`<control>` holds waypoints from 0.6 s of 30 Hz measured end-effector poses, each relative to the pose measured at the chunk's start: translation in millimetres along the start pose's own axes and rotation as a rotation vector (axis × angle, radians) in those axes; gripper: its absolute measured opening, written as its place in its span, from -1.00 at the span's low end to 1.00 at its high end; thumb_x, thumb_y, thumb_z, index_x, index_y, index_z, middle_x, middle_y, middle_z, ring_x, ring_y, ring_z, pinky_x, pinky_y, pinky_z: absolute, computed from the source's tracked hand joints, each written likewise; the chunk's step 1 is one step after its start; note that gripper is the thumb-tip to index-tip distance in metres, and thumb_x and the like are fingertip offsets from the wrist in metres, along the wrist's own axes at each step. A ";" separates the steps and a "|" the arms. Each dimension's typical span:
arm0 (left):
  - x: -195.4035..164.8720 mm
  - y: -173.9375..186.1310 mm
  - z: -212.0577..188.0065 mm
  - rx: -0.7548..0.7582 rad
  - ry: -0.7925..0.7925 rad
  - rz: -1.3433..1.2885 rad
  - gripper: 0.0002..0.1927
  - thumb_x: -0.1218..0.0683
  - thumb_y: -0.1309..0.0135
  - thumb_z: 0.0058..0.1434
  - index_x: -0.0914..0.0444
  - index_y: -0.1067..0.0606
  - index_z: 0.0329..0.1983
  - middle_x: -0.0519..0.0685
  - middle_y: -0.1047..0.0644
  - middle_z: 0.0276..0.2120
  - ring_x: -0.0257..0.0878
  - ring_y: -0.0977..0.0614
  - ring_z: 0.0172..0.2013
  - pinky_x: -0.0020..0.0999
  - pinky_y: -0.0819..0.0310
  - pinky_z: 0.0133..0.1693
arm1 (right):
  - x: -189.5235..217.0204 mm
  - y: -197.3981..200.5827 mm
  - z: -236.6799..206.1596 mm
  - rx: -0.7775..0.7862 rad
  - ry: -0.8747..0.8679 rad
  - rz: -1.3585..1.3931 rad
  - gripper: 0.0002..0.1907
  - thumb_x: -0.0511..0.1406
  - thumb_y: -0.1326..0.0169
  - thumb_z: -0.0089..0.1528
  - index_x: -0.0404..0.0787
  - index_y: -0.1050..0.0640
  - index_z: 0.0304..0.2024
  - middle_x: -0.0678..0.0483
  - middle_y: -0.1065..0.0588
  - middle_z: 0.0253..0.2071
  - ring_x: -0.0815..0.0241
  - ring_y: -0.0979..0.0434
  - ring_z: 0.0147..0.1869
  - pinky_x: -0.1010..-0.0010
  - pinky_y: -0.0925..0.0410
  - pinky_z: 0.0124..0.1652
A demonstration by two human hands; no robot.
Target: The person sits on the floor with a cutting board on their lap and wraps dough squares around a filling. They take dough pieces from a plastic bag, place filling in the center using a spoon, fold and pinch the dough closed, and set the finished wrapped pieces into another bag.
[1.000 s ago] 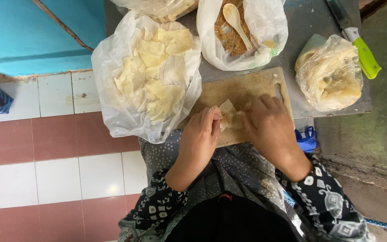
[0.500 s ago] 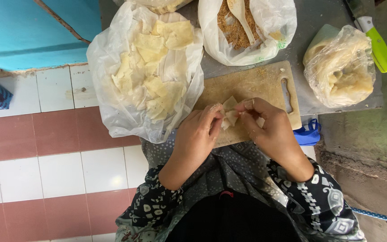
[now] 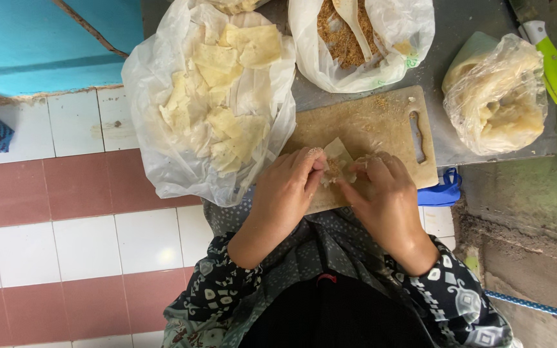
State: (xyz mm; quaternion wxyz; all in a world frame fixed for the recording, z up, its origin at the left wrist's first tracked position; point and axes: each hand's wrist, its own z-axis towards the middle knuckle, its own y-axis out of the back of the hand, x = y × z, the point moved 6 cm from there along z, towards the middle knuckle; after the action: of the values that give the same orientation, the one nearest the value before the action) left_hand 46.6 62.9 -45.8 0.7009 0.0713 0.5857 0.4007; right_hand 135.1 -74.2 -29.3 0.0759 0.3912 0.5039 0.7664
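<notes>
- Pale, thin dough makes the small square wrapper that both hands pinch, just above the middle of the frame, over the lower edge of the light wooden cutting board with a slot handle.
- The left hand has its grip closed on the left corner of the wrapper, fingertips together; the right hand has its grip closed on the right side. A little brown crumbly filling shows between them.
- I judge the wrapper can tear easily, because it looks very thin and two grips pull on it from opposite sides.
- Some filling could fall out of the open fold if the edges are not pressed fully; loose crumbs already lie on the board near its upper edge.
- The board hangs a little over the near edge of the grey counter, above the lap, so hard pressing at this end could tip it, I think.
- The big clear plastic bag of pale square wrappers, in the upper left of the frame, lies partly off the counter edge over the red and white tiled floor; it may slide down.
- The white bag of brown crumbs with a pale spoon stands open at the top centre; a bump could spill it.
- The knife with a green handle lies in the upper right, beside the clear bag of pale dough, well apart from the hands.
</notes>
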 end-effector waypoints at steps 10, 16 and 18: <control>1.0 -0.1 0.6 0.064 0.017 0.056 -0.79 0.21 -0.21 0.23 0.23 -0.45 -0.10 -0.02 -0.51 -0.27 -0.04 -0.62 -0.22 -0.18 -0.49 -0.22 | -7.4 7.4 -8.0 -0.075 -0.082 -0.092 -0.86 -0.35 -0.26 0.21 -0.27 -0.57 -0.24 -0.05 -0.51 -0.29 -0.11 -0.51 -0.17 0.12 -0.36 -0.16; 2.4 1.5 2.4 0.073 0.034 0.058 -0.90 0.18 -0.23 0.23 0.24 -0.54 -0.22 0.00 -0.49 -0.23 -0.02 -0.60 -0.20 -0.18 -0.50 -0.19 | -9.9 0.9 -0.2 -0.035 -0.081 -0.099 -0.87 -0.31 -0.23 0.20 -0.25 -0.56 -0.34 -0.03 -0.53 -0.34 -0.10 -0.53 -0.17 0.12 -0.34 -0.09; 2.4 3.3 3.2 0.060 0.019 0.036 -0.90 0.18 -0.23 0.21 0.25 -0.55 -0.24 -0.01 -0.50 -0.22 -0.02 -0.60 -0.18 -0.18 -0.50 -0.17 | -10.4 -0.2 2.2 -0.017 -0.098 -0.068 -0.87 -0.34 -0.24 0.17 -0.27 -0.56 -0.37 -0.03 -0.54 -0.37 -0.07 -0.53 -0.21 0.15 -0.34 -0.12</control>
State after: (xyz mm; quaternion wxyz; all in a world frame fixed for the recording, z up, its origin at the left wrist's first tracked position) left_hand 47.8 67.8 -44.8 0.6856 0.0988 0.6027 0.3962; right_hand 143.7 -77.8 -34.6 0.1297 0.4104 0.5058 0.7476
